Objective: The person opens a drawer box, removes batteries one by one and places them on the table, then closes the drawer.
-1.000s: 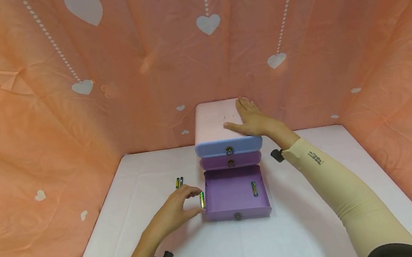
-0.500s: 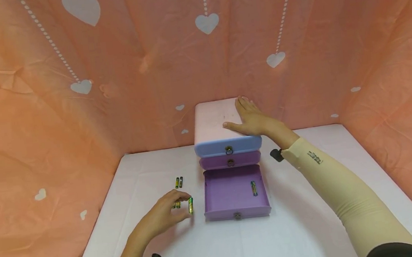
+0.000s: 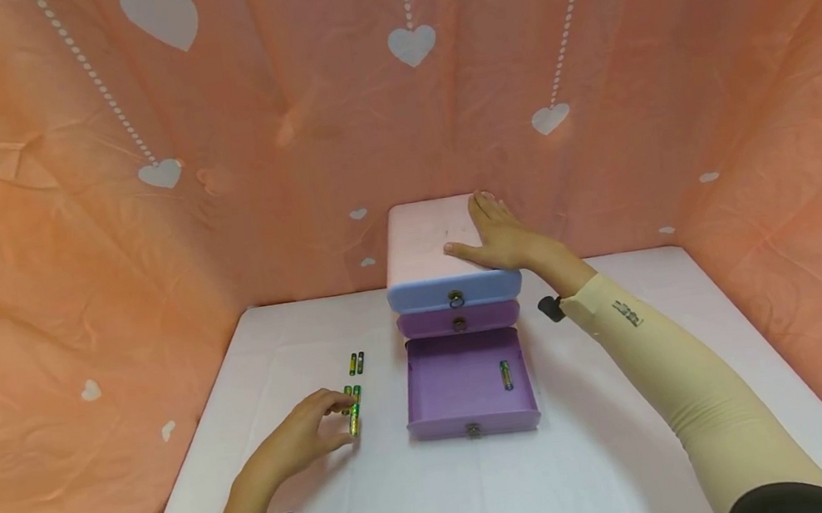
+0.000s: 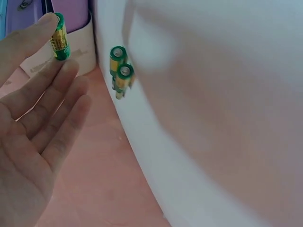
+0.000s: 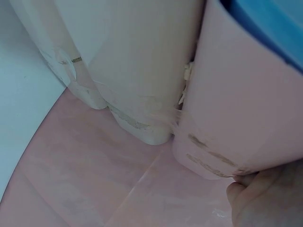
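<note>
My left hand [image 3: 295, 440] pinches a green and yellow battery [image 4: 60, 38] between thumb and fingertips, left of the pulled-out bottom drawer [image 3: 439, 421]. In the head view the held battery overlaps a pair of batteries [image 3: 347, 390] on the table. Farther back lie two more batteries, one yellow and green [image 3: 352, 364], the other darker [image 3: 360, 363]. Inside the purple drawer, toward its right side, lies a single battery [image 3: 506, 375]. My right hand [image 3: 503, 238] rests with fingers spread on the pink top of the small drawer cabinet [image 3: 425, 242].
Above the pulled-out drawer are a purple middle drawer [image 3: 426, 323] and a blue top drawer [image 3: 423, 295], both with ring pulls. A white table [image 3: 592, 471] carries everything. Behind it hangs a pink-orange cloth [image 3: 282, 178] with white hearts, close to the cabinet's back.
My left hand has moved left, away from the drawer's side, with the battery still pinched, to the pair on the table. The right hand has stayed on the cabinet.
</note>
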Action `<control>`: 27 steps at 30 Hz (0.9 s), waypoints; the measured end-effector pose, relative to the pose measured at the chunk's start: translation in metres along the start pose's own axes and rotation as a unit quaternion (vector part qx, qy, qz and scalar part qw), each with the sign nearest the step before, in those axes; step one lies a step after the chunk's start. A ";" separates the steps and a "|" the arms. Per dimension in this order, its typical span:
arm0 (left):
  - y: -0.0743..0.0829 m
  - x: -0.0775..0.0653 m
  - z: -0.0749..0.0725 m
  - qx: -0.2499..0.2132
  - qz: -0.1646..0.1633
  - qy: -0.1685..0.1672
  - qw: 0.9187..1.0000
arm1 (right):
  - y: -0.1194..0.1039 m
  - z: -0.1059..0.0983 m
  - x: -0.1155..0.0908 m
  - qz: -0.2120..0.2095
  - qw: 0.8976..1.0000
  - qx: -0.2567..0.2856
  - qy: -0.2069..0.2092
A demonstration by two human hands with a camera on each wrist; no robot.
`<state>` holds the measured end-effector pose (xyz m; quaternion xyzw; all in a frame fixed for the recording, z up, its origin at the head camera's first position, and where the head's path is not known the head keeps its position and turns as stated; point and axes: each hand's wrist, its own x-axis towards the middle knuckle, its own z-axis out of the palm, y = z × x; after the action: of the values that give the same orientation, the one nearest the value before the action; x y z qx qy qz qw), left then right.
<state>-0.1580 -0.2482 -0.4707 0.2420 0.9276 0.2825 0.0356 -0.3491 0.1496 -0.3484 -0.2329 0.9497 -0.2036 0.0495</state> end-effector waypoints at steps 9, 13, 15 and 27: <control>-0.009 -0.009 -0.001 0.007 -0.017 -0.023 1.000 | -0.002 -0.001 -0.001 0.002 1.000 0.003 -0.004; -0.013 -0.011 0.000 0.005 -0.028 -0.032 0.999 | -0.002 -0.001 -0.001 0.001 1.000 0.003 -0.006; -0.014 -0.011 0.000 0.005 -0.033 -0.037 0.999 | -0.001 -0.001 -0.001 0.001 1.000 0.001 -0.005; -0.018 -0.011 0.004 0.009 -0.064 -0.054 0.996 | 0.002 -0.001 0.001 -0.003 1.000 0.000 -0.001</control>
<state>-0.1554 -0.2642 -0.4847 0.1974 0.9403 0.2579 0.1020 -0.3506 0.1508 -0.3484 -0.2357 0.9489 -0.2039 0.0497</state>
